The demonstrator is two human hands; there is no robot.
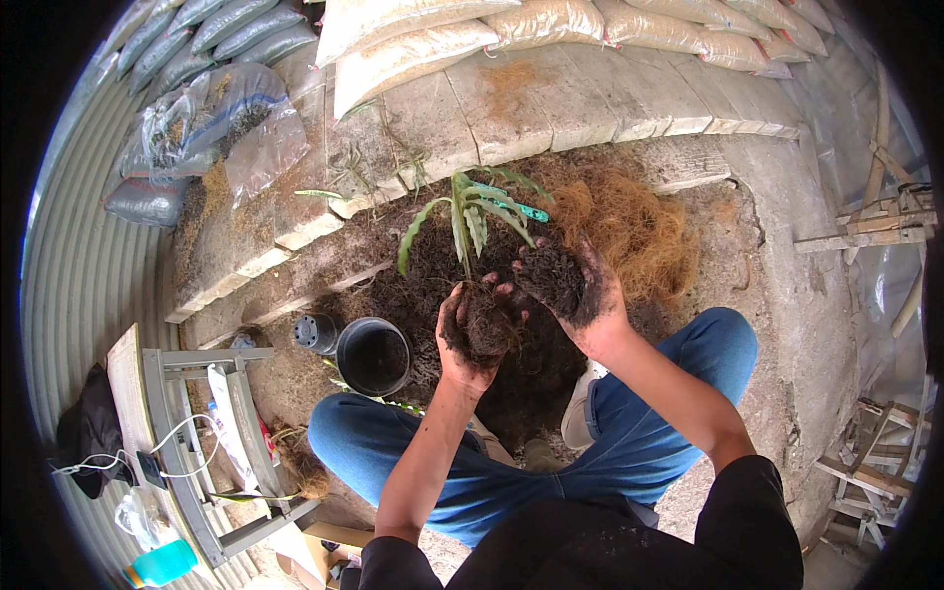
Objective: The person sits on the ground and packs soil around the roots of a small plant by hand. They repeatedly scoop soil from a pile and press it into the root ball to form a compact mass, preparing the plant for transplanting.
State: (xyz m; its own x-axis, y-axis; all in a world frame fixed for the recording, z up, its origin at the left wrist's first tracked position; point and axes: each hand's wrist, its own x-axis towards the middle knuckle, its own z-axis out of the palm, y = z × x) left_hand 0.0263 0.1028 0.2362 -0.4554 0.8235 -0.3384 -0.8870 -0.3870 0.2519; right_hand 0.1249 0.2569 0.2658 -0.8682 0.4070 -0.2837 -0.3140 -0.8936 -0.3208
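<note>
My left hand (458,346) is closed around the root ball (492,323) of a leafy green plant (470,218), which stands upright above it with long, wavy-edged leaves. Just to the right, my right hand (604,300) is cupped, its palm and fingers coated in dark soil, and carries a clump of soil (559,283). Under both hands lies a heap of dark soil (531,379). A teal-handled tool (532,211) lies behind the leaves; its other end is hidden. Left of my left hand stands a round black pot (374,356).
A smaller dark pot (316,333) lies beside the black pot. Brown coir fibre (634,231) is piled beyond my right hand. Filled sacks (413,64) line the raised concrete ledge (423,123). At left are a grey stool (177,423) and a teal bottle (162,563).
</note>
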